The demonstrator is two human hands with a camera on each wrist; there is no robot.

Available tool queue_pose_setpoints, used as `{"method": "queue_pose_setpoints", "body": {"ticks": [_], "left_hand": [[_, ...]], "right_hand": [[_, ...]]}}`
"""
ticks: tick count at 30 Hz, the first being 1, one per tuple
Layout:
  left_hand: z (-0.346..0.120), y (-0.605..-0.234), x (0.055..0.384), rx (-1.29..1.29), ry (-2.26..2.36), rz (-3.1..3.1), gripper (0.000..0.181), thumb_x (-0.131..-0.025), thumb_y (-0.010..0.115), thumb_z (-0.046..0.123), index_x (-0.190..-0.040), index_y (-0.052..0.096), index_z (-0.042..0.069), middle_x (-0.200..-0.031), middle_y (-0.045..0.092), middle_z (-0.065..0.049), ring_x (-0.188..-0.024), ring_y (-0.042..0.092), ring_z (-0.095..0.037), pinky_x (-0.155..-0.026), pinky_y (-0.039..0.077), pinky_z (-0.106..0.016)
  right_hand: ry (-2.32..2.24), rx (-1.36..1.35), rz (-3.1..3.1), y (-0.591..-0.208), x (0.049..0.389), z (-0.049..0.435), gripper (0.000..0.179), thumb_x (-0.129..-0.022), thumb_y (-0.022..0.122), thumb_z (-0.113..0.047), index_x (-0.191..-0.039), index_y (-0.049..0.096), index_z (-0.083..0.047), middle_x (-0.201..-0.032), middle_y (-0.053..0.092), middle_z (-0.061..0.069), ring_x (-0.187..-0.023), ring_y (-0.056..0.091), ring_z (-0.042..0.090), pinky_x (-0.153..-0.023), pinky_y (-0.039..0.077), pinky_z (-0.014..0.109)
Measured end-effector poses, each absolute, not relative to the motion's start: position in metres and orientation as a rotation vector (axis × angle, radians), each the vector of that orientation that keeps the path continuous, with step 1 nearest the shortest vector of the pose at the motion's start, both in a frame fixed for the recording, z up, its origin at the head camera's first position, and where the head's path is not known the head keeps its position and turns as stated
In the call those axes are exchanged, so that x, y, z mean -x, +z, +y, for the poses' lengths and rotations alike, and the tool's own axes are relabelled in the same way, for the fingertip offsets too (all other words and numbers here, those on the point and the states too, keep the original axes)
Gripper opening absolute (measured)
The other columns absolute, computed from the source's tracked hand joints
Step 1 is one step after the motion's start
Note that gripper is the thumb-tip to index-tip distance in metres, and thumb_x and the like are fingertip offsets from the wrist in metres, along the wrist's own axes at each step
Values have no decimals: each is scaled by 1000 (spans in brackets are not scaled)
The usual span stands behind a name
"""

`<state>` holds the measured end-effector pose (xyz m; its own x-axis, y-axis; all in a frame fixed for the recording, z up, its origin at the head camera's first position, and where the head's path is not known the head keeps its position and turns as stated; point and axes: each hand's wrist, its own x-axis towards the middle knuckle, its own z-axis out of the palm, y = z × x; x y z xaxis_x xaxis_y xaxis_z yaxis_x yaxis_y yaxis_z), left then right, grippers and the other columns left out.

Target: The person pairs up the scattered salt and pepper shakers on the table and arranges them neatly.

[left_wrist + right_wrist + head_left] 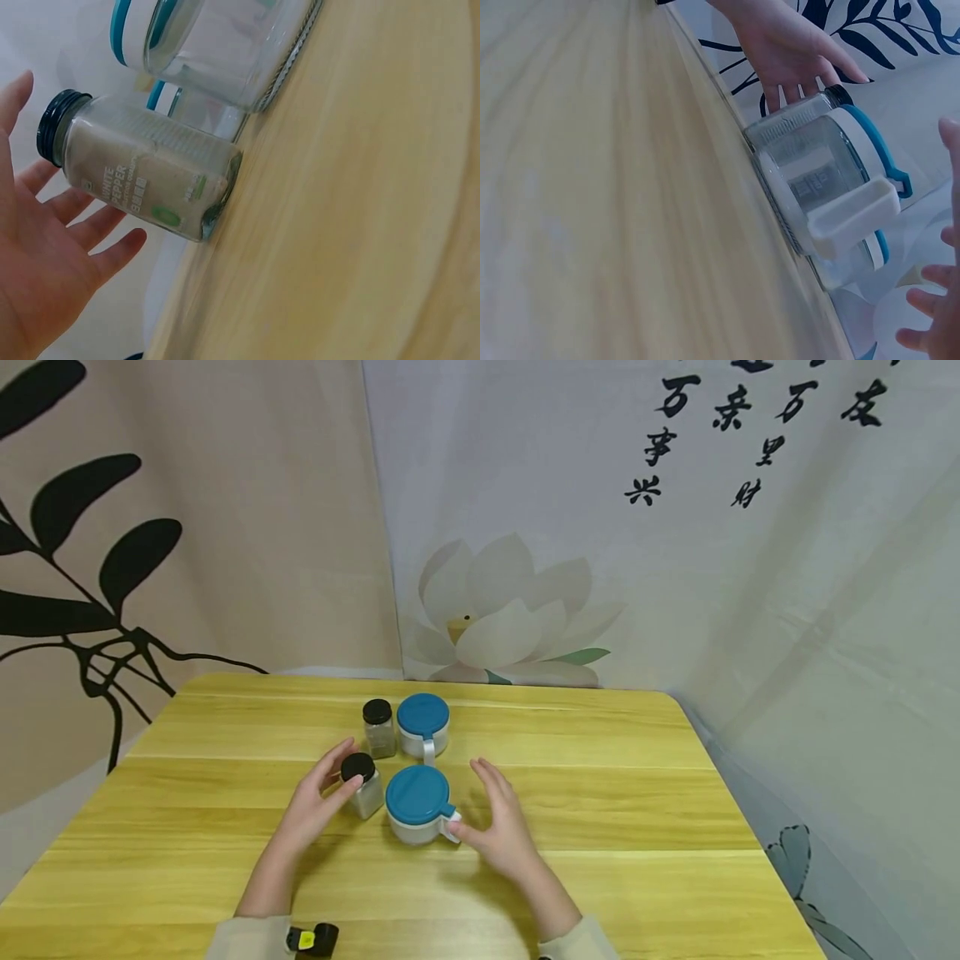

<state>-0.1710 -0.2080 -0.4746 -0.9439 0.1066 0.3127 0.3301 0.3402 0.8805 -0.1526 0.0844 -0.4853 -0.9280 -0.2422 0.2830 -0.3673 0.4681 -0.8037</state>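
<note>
A square glass jar of white pepper (367, 799) with a black lid stands upright at the front left of a group of jars. My left hand (313, 806) is around its left side, fingers spread rather than curled; in the left wrist view they lie beside and behind the pepper jar (150, 165). Right of it stands a clear glass pot (417, 806) with a blue lid and white handle. My right hand (504, 833) hovers by that handle (855, 217), fingers apart; whether the thumb touches it I cannot tell.
Behind, a second black-lidded glass jar (381, 737) stands beside another blue-lidded pot (423, 720). All stand on a yellow wooden table (600, 793). A printed curtain (525, 485) hangs behind the table's far edge.
</note>
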Motion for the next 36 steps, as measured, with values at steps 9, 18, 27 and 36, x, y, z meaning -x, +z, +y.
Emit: {"method": "queue_pose_setpoints", "body": {"ticks": [9, 18, 27, 36], "left_hand": [[-205, -476, 170, 374, -1668, -2419, 60, -94, 62, 8, -147, 35, 1, -139, 46, -23, -119, 46, -13, -98, 35, -55], [-207, -480, 171, 358, -1725, -2404, 61, -94, 63, 11, -148, 35, 6, -140, 46, -19, -123, 43, -32, -100, 35, -52], [-209, -480, 171, 376, -1732, -2410, 57, -95, 61, 12, -146, 38, 6, -146, 40, -17, -128, 40, -32, -93, 35, -15], [-209, -483, 171, 326, -1791, -2430, 56, -95, 61, 16, -146, 39, 6, -143, 44, -16, -123, 45, -14, -94, 34, -14]], "right_hand": [[1554, -540, -2591, -486, 150, 80, 86, -80, 76, -44, -150, 30, -26, -154, 26, 9, -138, 25, 33, -101, 24, 65], [1603, -576, -2569, -491, 150, 76, 86, -79, 78, -38, -150, 30, -25, -153, 27, 11, -137, 26, 33, -102, 25, 63], [1623, -584, -2580, -493, 152, 68, 89, -78, 78, -43, -150, 31, -18, -152, 29, 7, -138, 27, 29, -105, 26, 56], [1675, -594, -2557, -498, 155, 62, 87, -79, 77, -44, -150, 30, -23, -151, 30, 5, -135, 31, 28, -104, 29, 56]]}}
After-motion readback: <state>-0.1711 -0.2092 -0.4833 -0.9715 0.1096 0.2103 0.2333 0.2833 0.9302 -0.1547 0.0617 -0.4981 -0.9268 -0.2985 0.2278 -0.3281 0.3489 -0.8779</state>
